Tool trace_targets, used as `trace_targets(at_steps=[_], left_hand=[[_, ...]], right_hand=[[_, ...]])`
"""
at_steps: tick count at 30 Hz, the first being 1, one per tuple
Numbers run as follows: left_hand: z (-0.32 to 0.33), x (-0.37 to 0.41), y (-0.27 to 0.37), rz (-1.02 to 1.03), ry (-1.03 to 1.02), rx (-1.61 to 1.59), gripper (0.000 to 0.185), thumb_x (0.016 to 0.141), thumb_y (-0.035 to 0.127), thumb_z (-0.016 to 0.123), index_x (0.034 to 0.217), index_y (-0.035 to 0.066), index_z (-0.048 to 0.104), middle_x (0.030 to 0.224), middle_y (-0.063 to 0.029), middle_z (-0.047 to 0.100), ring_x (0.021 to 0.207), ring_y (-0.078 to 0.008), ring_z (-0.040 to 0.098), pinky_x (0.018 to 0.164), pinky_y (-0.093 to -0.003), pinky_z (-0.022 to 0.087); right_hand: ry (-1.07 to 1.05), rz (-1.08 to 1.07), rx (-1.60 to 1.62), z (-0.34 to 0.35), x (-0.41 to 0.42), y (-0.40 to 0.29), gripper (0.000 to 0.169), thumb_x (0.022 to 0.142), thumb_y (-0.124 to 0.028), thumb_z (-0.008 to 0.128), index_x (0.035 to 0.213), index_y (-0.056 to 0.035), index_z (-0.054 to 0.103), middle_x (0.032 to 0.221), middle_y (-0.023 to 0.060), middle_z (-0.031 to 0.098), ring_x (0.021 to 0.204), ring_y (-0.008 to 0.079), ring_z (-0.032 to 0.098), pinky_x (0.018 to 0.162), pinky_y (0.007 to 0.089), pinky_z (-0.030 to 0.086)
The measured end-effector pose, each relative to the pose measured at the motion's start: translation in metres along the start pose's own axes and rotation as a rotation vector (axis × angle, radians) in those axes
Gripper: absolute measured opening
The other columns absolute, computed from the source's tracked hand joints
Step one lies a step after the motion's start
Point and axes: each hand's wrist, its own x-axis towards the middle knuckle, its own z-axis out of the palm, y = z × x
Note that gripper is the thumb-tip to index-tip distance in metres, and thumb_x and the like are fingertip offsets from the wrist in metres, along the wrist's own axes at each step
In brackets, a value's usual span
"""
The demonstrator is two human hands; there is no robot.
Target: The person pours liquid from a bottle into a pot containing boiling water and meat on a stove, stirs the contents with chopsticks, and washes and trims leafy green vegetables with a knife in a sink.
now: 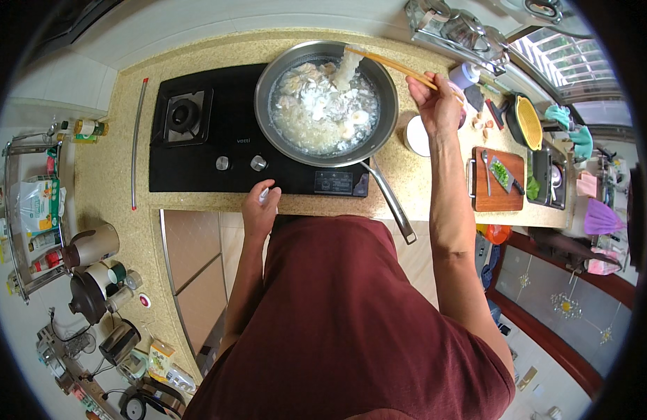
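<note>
My right hand (440, 102) grips a pair of wooden chopsticks (399, 65), held out over the far right side of a large steel frying pan (394, 113). A clump of pale, translucent noodles (348, 71) hangs from their tips, its lower end in the broth. Cooked egg white (318, 107) and cloudy liquid fill much of the pan. The pan sits on the right side of a black Vatti gas hob (234, 173), its steel handle (391, 202) pointing toward me. Close to the hob's front edge, my left hand (260, 207) is closed around a small white object (264, 196), mostly hidden by the fingers.
Right of the pan stands a white bowl (418, 137), partly behind my forearm. Farther right, a wooden cutting board (499, 197) bears a spoon and a knife (507, 176) with chopped greens on its blade. Eggshells (480, 124) and a yellow colander (528, 123) lie beyond.
</note>
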Motion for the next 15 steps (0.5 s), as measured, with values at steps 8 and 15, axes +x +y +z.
trace_targets(at_steps=[8,15], left_hand=[[0.000,0.004,-0.007,0.019,-0.025,-0.026,0.027,0.092,0.015,0.072,0.114,0.001,0.068,0.078,0.0002,0.062,0.063,-0.0062,0.054,0.055,-0.0240,0.045],[-0.001,0.004,-0.017,0.067,-0.028,0.006,0.027,0.092,0.016,0.072,0.113,0.000,0.068,0.080,-0.0001,0.063,0.067,-0.0067,0.056,0.058,-0.0243,0.047]], right_hand=[[0.007,-0.032,-0.116,-0.008,0.004,0.006,0.027,0.104,-0.019,0.051,0.108,0.0076,0.056,0.099,0.0210,0.065,0.085,0.0348,0.074,0.075,0.0357,0.064],[0.059,-0.129,-0.341,0.003,-0.018,0.001,0.028,0.102,-0.019,0.055,0.101,0.0090,0.062,0.094,0.0200,0.067,0.077,0.0306,0.074,0.068,0.0341,0.063]])
